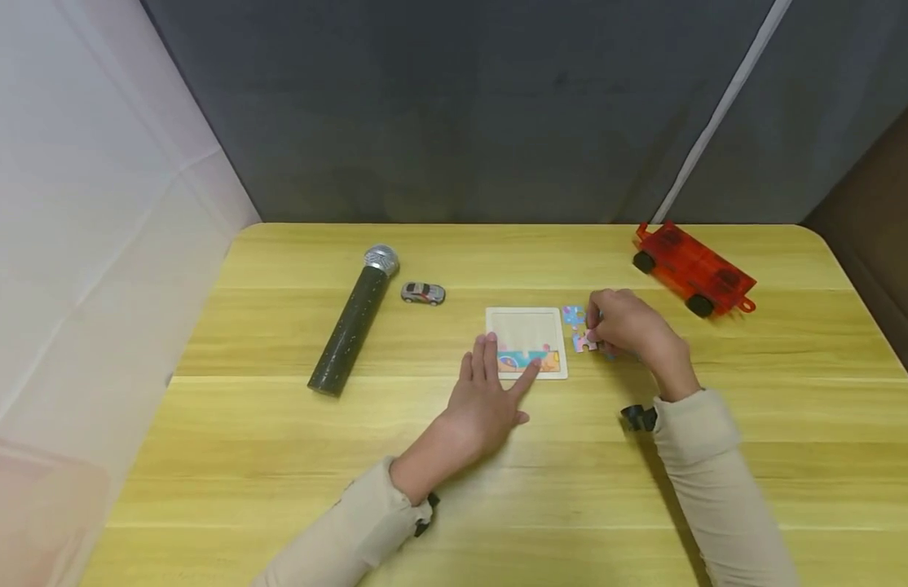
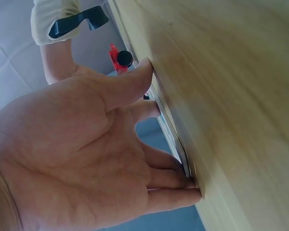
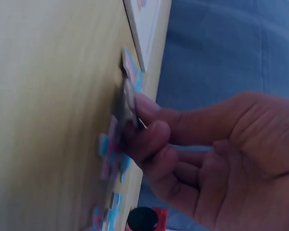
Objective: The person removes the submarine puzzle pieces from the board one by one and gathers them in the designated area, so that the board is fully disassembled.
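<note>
Sleeves (image 1: 351, 526) lay nearest; the outspread left hand (image 1: 487, 408) touched the puzzle tray (image 1: 523, 330) at its one o'clock — seemingly steadying it — while the right hand (image 1: 630, 322), at the tray's three o'clock, pinched a puzzle piece (image 3: 129, 98)

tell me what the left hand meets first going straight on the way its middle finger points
Beyond the puzzle tray the left hand touches, its way looks free over the tabletop to the dark backdrop, though depth is unclear; the toy car sits left of that line.
</note>
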Demonstrator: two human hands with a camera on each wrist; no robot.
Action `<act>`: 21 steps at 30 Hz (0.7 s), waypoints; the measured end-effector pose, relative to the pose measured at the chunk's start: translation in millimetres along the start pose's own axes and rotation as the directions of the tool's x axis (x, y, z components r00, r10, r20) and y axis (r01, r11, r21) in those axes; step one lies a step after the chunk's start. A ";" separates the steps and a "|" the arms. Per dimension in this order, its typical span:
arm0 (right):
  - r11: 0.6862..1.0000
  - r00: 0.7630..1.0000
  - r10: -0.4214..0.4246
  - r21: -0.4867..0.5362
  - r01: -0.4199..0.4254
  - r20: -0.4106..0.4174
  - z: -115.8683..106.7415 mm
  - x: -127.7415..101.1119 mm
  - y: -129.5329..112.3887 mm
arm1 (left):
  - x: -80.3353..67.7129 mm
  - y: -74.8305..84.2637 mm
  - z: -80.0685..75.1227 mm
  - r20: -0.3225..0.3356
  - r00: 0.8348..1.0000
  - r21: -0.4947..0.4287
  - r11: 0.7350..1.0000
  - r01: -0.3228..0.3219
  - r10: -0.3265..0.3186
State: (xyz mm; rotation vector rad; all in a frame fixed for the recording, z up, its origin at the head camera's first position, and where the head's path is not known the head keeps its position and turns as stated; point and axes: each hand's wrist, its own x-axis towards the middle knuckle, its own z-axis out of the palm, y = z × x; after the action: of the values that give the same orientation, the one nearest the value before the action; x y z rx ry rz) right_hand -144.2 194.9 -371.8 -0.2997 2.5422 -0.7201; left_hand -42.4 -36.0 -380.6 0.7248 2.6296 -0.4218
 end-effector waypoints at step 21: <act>0.950 0.950 -0.222 -0.270 0.159 -0.218 42.5 -10.6 -24.4 | 0.4 0.4 1.1 -0.004 1.000 -0.029 1.000 -0.001 0.001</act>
State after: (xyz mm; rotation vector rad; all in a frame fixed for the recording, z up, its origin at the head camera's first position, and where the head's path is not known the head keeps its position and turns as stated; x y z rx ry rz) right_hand -111.8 159.4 -386.3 -0.5829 2.8755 -0.5322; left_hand -42.2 -35.9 -381.8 0.7182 2.6329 -0.3811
